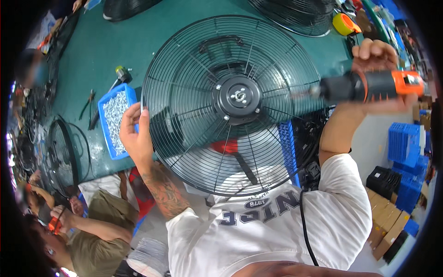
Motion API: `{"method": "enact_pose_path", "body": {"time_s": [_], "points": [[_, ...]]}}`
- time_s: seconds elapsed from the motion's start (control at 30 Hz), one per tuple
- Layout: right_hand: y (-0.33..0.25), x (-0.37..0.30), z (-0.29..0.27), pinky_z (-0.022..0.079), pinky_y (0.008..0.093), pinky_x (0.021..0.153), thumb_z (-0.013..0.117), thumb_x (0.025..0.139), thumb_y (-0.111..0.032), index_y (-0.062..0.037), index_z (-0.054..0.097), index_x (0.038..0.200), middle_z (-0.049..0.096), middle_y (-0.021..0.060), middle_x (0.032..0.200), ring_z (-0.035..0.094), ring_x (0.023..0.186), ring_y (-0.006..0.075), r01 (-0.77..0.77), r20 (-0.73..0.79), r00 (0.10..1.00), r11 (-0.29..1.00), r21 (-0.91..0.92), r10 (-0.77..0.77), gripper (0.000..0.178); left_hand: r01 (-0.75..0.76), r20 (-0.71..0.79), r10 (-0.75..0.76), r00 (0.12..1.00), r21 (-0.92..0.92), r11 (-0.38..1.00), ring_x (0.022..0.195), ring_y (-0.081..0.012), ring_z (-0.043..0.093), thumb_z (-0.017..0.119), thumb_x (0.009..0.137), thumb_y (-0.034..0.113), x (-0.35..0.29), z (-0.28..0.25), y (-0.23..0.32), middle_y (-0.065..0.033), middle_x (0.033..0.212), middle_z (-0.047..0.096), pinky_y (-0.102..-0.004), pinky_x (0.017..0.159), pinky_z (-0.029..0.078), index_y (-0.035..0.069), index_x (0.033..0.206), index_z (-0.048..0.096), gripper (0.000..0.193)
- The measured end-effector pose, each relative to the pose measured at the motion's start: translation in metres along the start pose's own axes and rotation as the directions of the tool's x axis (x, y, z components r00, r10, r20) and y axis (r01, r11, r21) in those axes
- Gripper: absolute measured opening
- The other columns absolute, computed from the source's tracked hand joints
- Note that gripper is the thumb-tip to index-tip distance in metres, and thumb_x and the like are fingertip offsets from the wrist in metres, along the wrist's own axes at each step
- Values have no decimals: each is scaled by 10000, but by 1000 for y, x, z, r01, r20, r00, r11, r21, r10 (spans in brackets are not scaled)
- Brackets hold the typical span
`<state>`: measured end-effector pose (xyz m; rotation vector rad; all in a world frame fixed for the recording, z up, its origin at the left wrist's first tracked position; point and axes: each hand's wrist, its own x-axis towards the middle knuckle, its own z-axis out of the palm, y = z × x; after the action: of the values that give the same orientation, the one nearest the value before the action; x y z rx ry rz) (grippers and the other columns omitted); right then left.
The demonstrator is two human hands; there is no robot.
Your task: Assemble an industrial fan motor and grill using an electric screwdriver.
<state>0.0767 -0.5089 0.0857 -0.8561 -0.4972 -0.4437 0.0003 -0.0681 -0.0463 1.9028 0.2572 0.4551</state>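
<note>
The fan guard (184, 152), round and of black wire, is seen between the person's white shirt (267, 231) and the green table (106, 44), with its lower part extended past the table's edge. At its middle a dark hub (238, 99) with bright screw heads is shown. The guard's left rim is held by the left hand (137, 134), with thumb and bent fingers brought close together. In the right hand (376, 57) an orange-and-black power driver (341, 87) is held; it is blurred, and its bit is directed leftward over the guard, apart from the hub. Just beside the left hand, small metal parts (115, 120) are contained in a blue tray (131, 94). Farther left, pliers (86, 107) are laid on the table.
</note>
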Motion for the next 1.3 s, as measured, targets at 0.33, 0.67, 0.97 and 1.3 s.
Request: {"method": "enact_pose_path", "body": {"time_s": [0.33,0.67,0.97,1.3], "points": [[71,-38,-155,319,277,492,508,996,-530,-128,561,907,394,-30,608,376,502,105,-387,-686,669,922,7,286,415,60,47,-62,997,54,997,970,-155,655,615,985,83,4,-3,-1,-123,1057,693,-284,880,505,-70,1234,596,293],[84,-60,-153,462,227,549,667,941,-377,4,633,994,624,67,685,591,572,119,-737,-626,628,610,-290,462,387,118,-36,-114,993,157,981,725,-91,631,580,1013,118,0,4,26,-90,1001,684,-198,584,466,-39,1297,566,324],[104,-76,-150,256,240,489,729,932,-235,2,684,829,480,-73,614,386,556,3,-597,-465,801,453,-662,377,263,606,417,-447,791,-438,664,823,-309,723,425,1015,545,-58,-6,19,-290,1100,662,-292,594,599,-73,1435,361,750],[106,-74,-166,315,248,587,656,970,-213,-10,605,774,444,-47,679,382,659,58,-327,-260,924,224,-918,281,287,689,597,-367,713,-500,524,950,-441,711,507,919,414,-71,4,31,-371,1177,624,-389,602,624,-77,1418,364,714]]}}
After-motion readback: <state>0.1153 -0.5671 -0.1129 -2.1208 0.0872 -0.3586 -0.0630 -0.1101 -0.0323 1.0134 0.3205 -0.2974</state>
